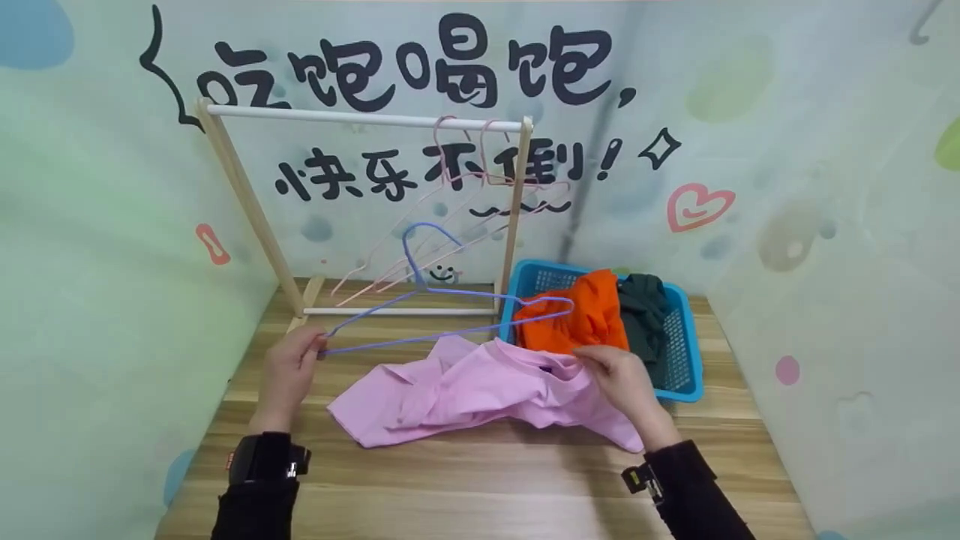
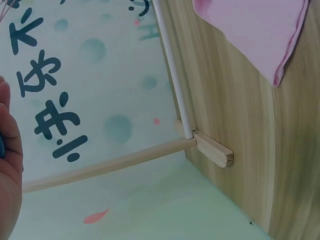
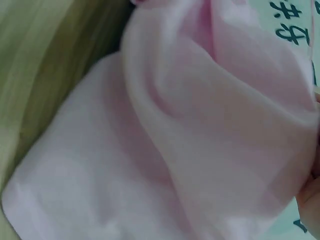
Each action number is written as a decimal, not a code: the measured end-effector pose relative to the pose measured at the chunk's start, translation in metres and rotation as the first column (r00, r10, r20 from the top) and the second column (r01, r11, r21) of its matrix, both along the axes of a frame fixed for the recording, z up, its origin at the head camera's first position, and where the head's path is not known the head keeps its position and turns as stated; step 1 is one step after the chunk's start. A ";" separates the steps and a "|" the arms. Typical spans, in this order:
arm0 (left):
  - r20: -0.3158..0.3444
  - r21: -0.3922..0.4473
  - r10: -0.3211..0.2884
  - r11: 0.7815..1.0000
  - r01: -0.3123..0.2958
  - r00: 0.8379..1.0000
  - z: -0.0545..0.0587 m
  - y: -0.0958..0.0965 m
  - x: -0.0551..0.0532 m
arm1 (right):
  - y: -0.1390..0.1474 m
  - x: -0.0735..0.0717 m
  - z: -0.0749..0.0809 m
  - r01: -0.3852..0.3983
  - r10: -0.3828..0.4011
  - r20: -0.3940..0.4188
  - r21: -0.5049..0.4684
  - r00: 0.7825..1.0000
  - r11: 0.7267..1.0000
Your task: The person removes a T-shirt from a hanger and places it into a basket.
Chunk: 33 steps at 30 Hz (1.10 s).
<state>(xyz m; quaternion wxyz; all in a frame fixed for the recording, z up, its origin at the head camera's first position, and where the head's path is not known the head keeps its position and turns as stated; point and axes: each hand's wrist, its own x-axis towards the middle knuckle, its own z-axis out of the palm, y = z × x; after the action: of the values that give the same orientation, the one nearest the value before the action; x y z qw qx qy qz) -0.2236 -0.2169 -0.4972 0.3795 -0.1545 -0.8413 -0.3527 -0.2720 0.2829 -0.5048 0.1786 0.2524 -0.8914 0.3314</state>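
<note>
My left hand grips the left end of a blue clothes hanger, its hook pointing up and its right end reaching over toward the basket. Below the hanger a pink shirt lies spread on the table, its neckline lifted at the right. With thumb and fingers, my right hand pinches the shirt by the collar. Up close in the right wrist view, the pink cloth hangs in folds from that hand. Only the edge of my left hand shows in the left wrist view.
A wooden rack with a white top rail stands at the back, and pink hangers hang near its right end. Right of it sits a blue basket with an orange garment and a dark green one. Printed walls enclose the wooden table.
</note>
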 end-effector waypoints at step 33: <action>0.295 0.442 0.322 0.789 -0.427 0.900 0.017 -0.054 0.002 | -0.024 0.002 -0.017 -0.087 0.095 -0.226 0.047 0.969 0.995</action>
<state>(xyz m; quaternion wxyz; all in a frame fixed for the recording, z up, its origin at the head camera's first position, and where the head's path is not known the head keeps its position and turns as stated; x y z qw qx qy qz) -0.2212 -0.2707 -0.4805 0.3806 0.1558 -0.7701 -0.4876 -0.2695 0.2584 -0.5214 0.2598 0.3324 -0.8584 0.2918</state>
